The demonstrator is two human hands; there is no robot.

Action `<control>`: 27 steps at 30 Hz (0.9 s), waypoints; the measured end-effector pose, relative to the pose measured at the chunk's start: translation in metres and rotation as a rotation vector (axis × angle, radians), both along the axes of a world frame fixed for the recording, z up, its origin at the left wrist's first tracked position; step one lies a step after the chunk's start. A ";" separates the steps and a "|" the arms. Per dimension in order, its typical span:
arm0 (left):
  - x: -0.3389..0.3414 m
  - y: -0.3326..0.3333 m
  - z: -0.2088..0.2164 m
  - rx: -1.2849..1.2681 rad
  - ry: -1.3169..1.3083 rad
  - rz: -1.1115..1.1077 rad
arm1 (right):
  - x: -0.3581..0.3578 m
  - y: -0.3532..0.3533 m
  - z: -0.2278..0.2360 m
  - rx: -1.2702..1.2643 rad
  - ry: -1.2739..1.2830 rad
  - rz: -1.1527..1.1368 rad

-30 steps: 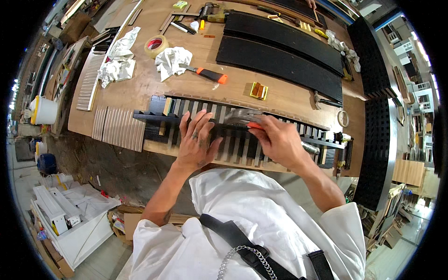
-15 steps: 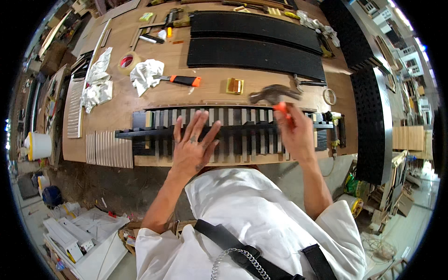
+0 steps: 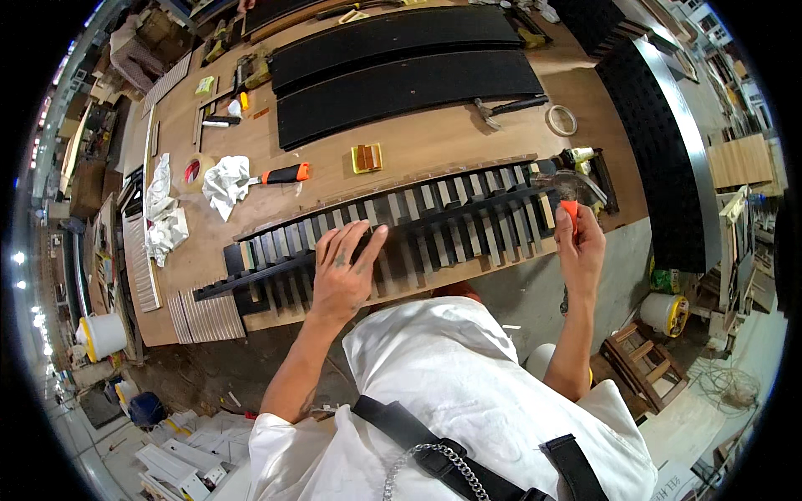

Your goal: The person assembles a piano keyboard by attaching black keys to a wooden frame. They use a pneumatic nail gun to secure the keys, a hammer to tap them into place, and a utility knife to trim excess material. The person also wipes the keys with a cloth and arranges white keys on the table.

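Grips hammer (image 3: 571, 209) in closed right hand (image 3: 581, 252) at right end of slatted frame (image 3: 455, 216), rests spread-fingered left hand (image 3: 342, 274) near its middle, seems mid-hammering, and probably needs careful aim next.

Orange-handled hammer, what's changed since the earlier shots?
The right hand carried the orange-handled hammer rightward from the middle of the black slatted panel to near its right end, keeping hold. The left hand stays over the panel; the black-handled hammer lies unmoved.
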State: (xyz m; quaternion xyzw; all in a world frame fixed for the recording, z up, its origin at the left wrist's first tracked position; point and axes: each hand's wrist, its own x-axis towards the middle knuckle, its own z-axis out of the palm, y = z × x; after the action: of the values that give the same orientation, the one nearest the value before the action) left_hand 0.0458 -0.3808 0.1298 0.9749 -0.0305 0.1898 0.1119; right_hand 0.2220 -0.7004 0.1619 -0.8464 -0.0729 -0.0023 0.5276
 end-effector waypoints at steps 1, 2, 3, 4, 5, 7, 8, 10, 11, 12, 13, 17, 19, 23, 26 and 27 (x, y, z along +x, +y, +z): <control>0.003 -0.001 0.003 0.001 -0.036 -0.013 | 0.000 -0.005 0.001 -0.020 -0.022 -0.001; 0.002 -0.001 0.001 -0.017 -0.048 -0.014 | 0.000 -0.002 0.007 -0.073 -0.080 0.059; 0.002 0.000 -0.002 -0.035 -0.060 -0.015 | -0.003 0.006 0.017 -0.126 -0.138 0.118; 0.002 0.001 -0.002 -0.055 -0.071 -0.019 | -0.007 0.015 0.025 -0.181 -0.196 0.174; 0.004 0.001 -0.003 -0.074 -0.104 -0.026 | -0.008 0.028 0.021 -0.113 -0.269 0.302; 0.006 0.001 -0.005 -0.108 -0.148 -0.038 | -0.019 0.052 0.027 -0.211 -0.234 0.475; 0.007 0.000 -0.006 -0.126 -0.173 -0.039 | -0.021 0.068 0.030 -0.214 -0.291 0.569; 0.003 0.002 -0.011 -0.177 -0.172 -0.013 | -0.025 0.093 0.039 -0.239 -0.385 0.663; 0.002 -0.002 -0.012 -0.216 -0.178 0.024 | -0.027 0.104 0.042 -0.249 -0.399 0.695; 0.001 -0.006 -0.012 -0.256 -0.185 0.061 | -0.027 0.113 0.045 -0.259 -0.413 0.726; -0.001 -0.007 -0.014 -0.277 -0.199 0.066 | -0.028 0.120 0.039 -0.264 -0.465 0.740; 0.003 -0.005 -0.021 -0.291 -0.235 0.083 | -0.025 0.131 0.030 -0.473 -0.488 0.813; 0.005 -0.005 -0.017 -0.273 -0.227 0.084 | -0.024 0.131 0.031 -0.439 -0.482 0.817; 0.004 -0.008 -0.009 -0.134 -0.113 0.109 | -0.017 0.129 0.032 -0.425 -0.498 0.824; 0.011 -0.019 0.000 -0.037 -0.007 0.146 | -0.007 0.106 0.024 -0.198 -0.393 0.675; 0.015 -0.023 0.004 -0.017 0.013 0.122 | -0.006 0.096 0.034 -0.222 -0.205 0.593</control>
State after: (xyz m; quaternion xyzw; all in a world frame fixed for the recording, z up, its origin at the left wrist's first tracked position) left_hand 0.0611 -0.4036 0.1337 0.9752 0.0312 0.1904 0.1087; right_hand 0.2159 -0.6040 0.1955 -0.8360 -0.3688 0.0741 0.3995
